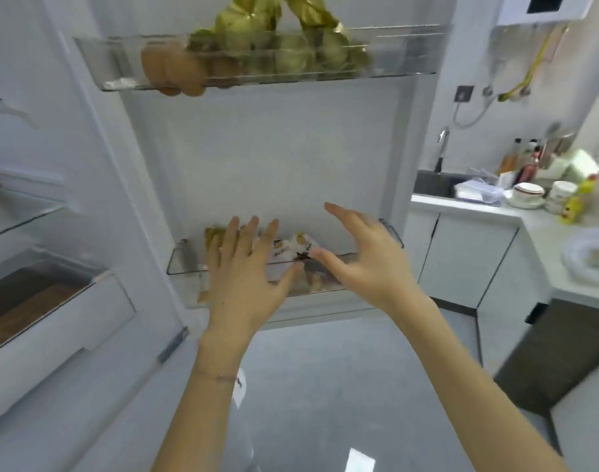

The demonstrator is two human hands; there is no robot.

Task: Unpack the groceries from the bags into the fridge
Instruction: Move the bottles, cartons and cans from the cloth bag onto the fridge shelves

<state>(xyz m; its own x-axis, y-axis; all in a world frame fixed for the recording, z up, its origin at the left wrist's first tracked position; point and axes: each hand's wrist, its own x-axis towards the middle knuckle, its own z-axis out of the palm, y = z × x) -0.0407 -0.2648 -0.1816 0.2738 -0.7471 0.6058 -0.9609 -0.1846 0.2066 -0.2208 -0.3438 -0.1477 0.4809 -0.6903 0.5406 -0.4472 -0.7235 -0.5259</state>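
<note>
The fridge door stands open in front of me, with a lower clear door shelf point(352, 258) holding white printed snack packets point(293, 248) and something yellow-green at its left end. My left hand point(245, 277) is spread flat just in front of that shelf, fingers apart, holding nothing. My right hand point(362, 257) hovers at the shelf's right half, fingers spread, thumb close to the packets, also holding nothing. The upper door shelf point(407, 52) carries green wrapped bundles point(291, 49) and brown round items point(170, 68). No grocery bag is in view.
The fridge interior is at the left, with glass shelves point(22, 216) and a white drawer point(63, 321). A kitchen counter point(543, 226) at the right holds a sink, bowls, bottles and a plate point(587, 260). Glossy grey floor lies below.
</note>
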